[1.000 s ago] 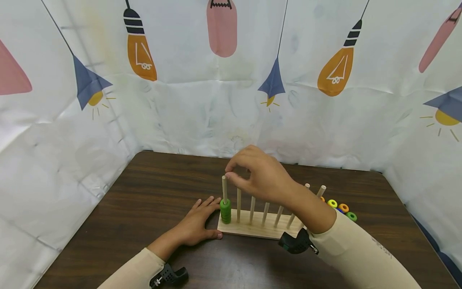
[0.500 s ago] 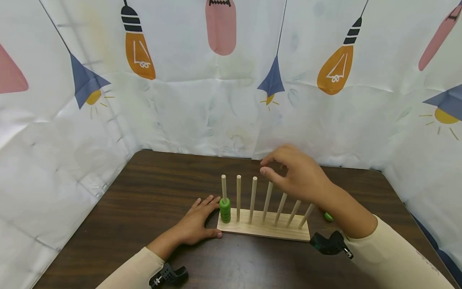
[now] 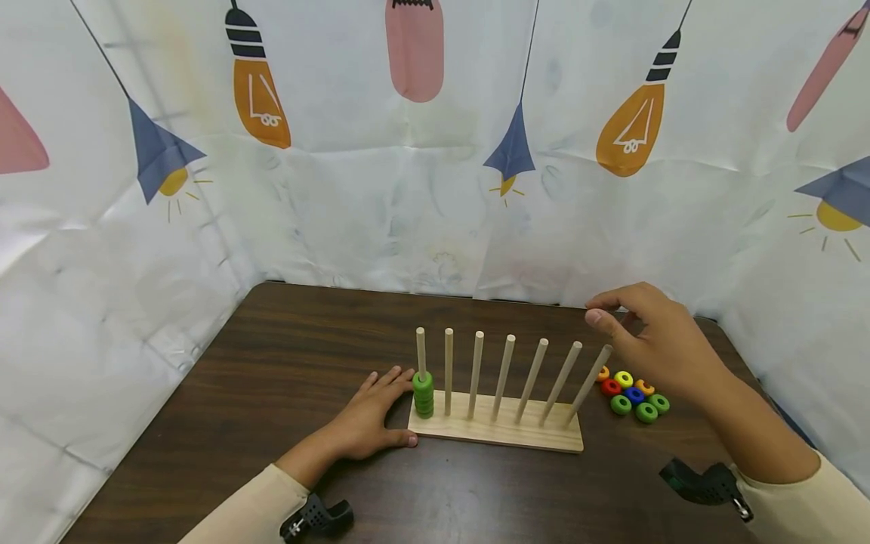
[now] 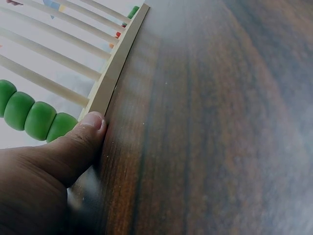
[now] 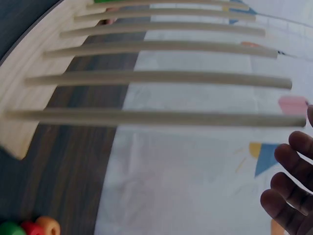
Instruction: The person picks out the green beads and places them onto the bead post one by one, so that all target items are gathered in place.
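Note:
A wooden peg rack [image 3: 496, 423] stands on the table, with a row of several upright pegs on its flat base. Green beads [image 3: 423, 395] are stacked on its leftmost peg; the other pegs are bare. My left hand [image 3: 363, 423] rests at the rack's left end, fingers spread and fairly straight, the thumb [image 4: 90, 125] touching the base's front corner. My right hand [image 3: 655, 340] is in the air beyond the rack's right end, fingers loosely bent with nothing between them. Below and near it lie loose beads [image 3: 634, 395] in green, red, blue, yellow and orange.
The dark wooden table [image 3: 326, 325] meets a white cloth backdrop [image 3: 442, 227] printed with lamps and bulbs. The upright pegs [image 5: 156, 77] stick up between the left hand and the right hand.
My right hand has moved rightward from above the leftmost peg, past the other pegs, to near the loose beads, holding nothing. The left hand has stayed in place.

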Demonstrator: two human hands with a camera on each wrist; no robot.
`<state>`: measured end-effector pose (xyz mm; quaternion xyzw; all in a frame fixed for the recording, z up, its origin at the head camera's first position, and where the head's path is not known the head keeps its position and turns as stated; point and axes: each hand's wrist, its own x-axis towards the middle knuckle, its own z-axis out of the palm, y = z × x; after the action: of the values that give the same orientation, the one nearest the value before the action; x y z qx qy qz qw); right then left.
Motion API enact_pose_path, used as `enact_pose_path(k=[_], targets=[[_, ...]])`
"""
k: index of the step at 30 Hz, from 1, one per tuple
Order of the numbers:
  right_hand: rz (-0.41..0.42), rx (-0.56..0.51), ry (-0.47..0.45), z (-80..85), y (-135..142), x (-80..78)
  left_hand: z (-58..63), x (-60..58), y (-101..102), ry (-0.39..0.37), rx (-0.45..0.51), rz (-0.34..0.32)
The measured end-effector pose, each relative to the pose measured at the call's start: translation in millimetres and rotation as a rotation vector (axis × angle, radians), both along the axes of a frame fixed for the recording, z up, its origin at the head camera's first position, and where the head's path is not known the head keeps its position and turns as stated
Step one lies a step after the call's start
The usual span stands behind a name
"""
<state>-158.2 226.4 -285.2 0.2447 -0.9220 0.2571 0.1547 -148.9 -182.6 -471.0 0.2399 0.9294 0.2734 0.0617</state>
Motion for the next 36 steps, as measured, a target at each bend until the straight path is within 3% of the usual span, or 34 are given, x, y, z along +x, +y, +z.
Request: enact_pose_path(k=[19, 29, 36], targets=[[-0.176, 0.032, -0.086, -58.7, 73.5, 11.4, 2.1, 1.2, 0.5, -0.015, -0.002, 0.009], [-0.209, 0.097, -0.214, -98.4, 98.1, 14.2, 2.8, -1.7, 1.0, -0.008, -0.006, 0.005], [-0.178, 0.153, -0.257, -125.5, 111.7, 13.7, 4.0, 1.0, 0.8, -0.023, -0.003, 0.01]])
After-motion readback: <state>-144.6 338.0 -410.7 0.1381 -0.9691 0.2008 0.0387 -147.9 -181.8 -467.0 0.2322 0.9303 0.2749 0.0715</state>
